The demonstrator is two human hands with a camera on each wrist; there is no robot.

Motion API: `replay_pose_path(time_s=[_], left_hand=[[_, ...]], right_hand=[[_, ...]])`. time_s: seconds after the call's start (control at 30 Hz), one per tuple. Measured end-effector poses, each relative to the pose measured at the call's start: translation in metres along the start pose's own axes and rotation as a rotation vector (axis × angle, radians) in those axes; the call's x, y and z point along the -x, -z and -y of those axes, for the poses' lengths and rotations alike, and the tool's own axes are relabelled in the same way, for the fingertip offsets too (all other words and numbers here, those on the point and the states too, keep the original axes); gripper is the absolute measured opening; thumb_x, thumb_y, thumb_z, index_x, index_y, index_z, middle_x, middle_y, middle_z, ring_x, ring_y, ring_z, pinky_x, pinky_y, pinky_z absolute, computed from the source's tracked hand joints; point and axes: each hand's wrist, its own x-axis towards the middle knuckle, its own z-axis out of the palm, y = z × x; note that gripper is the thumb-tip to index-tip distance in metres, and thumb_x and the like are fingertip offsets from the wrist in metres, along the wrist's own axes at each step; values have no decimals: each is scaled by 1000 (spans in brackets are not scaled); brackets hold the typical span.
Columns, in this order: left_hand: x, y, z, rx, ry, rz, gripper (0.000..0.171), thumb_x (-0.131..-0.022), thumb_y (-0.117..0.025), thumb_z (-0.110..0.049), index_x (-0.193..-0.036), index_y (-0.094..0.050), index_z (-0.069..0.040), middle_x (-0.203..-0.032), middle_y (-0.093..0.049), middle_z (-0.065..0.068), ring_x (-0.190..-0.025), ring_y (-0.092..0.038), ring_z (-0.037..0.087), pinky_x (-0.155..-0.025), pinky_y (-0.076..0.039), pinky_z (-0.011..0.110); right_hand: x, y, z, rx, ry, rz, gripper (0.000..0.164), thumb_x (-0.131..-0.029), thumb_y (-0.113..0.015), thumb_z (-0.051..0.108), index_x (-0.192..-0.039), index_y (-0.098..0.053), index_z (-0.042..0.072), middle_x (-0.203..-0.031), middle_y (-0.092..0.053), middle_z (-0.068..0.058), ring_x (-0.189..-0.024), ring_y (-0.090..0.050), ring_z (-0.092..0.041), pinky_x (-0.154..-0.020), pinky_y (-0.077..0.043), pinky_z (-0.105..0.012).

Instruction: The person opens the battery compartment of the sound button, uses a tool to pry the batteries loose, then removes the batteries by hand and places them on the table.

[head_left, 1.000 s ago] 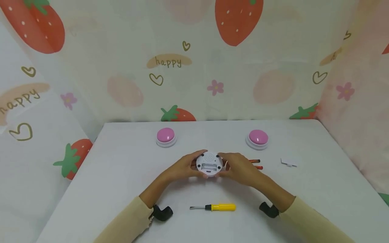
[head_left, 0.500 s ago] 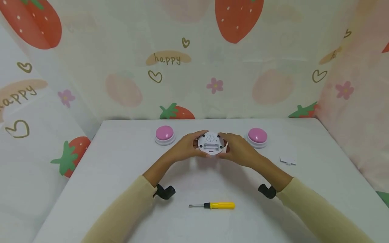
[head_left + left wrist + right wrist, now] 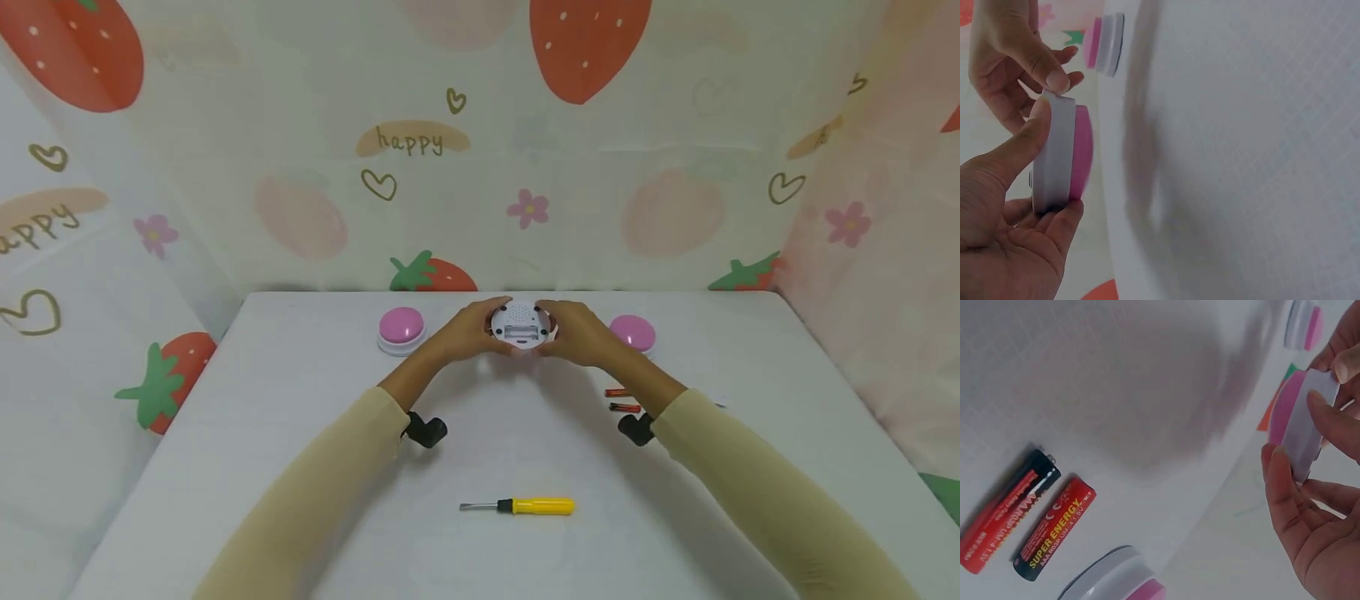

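Observation:
Both hands hold a round white push button [image 3: 521, 325] with a pink dome, raised over the far part of the table. Its underside, with speaker holes and an uncovered, bare battery compartment, faces the head camera. My left hand [image 3: 472, 330] grips its left edge between thumb and fingers. On the opposite edge, my right hand [image 3: 579, 335] pinches the rim. In the left wrist view the pink dome [image 3: 1082, 153] points away from the palms. Two red-and-black AAA batteries [image 3: 1057, 528] lie on the table under the right forearm.
Two more pink push buttons, one left [image 3: 401, 327] and one right [image 3: 633, 333], stand near the table's back edge. A yellow-handled screwdriver [image 3: 543, 506] lies at the front middle. A sliver of the white battery cover [image 3: 722, 406] shows beyond the right sleeve.
Both hands have carried the push button up and away toward the back of the table. The right forearm now hides most of the battery cover and part of the right-hand button.

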Motion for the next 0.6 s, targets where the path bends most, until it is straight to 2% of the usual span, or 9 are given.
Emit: replay_pose_path(time_s=[0.13,0.27,0.6], left_hand=[[-8,2,8,-23,18,5,93,-82,-87,-19,-156,-34,0,-153,-47,15,-133,-48,25,-117,-35,38],[-14,3,17,-7,42,8,91,-82,-87,-17,-155,-37,-1,-150,-49,15,-131,-49,25,-117,-35,39],[-23,-1,27,18,66,16,91,-82,-86,-15,-155,-34,2,-153,-45,19,-136,-45,27,-118,-32,38]], right_hand=[[-13,-4,-4,18,-31,20,76,-82,-85,10,-145,-46,-9,-100,-63,-15,-86,-56,-25,-74,-49,-33],[-24,-10,-9,26,-57,49,77,-82,-85,12,-146,-46,-7,-104,-64,-15,-91,-55,-25,-79,-47,-35],[-35,-14,-15,35,-76,62,73,-81,-85,12,-143,-50,-6,-96,-62,-13,-84,-54,-22,-72,-44,-31]])
